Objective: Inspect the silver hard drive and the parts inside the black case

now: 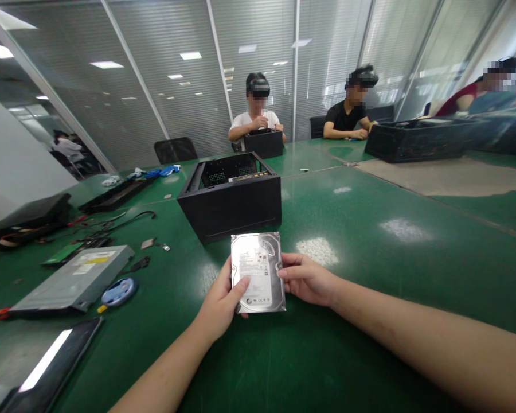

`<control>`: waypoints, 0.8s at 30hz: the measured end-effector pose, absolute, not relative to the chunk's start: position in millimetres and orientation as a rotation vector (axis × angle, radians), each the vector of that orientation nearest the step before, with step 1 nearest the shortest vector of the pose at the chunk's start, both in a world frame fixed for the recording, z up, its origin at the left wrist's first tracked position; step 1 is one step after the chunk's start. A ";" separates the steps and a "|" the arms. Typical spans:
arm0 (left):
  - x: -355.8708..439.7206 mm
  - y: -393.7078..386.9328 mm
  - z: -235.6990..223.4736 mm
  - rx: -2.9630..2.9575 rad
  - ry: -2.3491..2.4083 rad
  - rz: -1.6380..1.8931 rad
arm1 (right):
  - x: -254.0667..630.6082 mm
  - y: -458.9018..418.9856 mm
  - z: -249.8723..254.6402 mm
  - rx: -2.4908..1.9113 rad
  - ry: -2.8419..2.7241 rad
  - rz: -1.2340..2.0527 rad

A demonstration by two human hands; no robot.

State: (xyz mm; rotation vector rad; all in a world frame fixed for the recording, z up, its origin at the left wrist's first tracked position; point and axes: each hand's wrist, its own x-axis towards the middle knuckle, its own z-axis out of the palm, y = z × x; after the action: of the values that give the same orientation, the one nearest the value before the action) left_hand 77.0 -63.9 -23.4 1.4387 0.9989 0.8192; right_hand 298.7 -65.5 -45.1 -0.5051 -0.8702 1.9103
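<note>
A silver hard drive (258,269) with a white printed label is held up above the green table, its label side towards me. My left hand (224,298) grips its left edge, thumb lying over the label and the other fingers mostly hidden behind. On the opposite side, my right hand (307,278) holds the right edge between thumb and fingers. Just beyond the drive stands a black computer case (236,201), open at the top, with metal parts visible inside.
To the left lie an optical drive (75,281), a blue round object (119,291), a green circuit board (66,253), loose cables (129,221) and a dark flat screen-like device (54,367). Across the green table (370,275) several people sit by other black cases (417,140).
</note>
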 end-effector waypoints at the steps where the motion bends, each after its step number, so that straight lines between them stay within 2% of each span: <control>1: 77.0 -64.0 -23.4 1.445 0.998 0.816 | 299.0 -65.4 -45.2 -0.508 -0.868 1.912; 7: 78.3 -65.5 -21.7 1.482 0.987 0.822 | 295.8 -67.2 -46.4 -0.553 -0.855 1.874; 14: 75.4 -63.5 -25.5 1.389 0.933 0.803 | 281.6 -70.6 -51.8 -0.691 -0.927 1.629; 24: 76.6 -63.8 -27.3 1.413 0.931 0.811 | 282.1 -71.0 -45.9 -0.720 -0.941 1.646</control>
State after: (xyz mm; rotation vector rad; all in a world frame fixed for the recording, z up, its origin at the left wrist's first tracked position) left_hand 76.6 -63.8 -27.3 1.4125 0.9311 0.8107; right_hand 282.1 -71.0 -45.9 -0.7202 -0.9411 1.6464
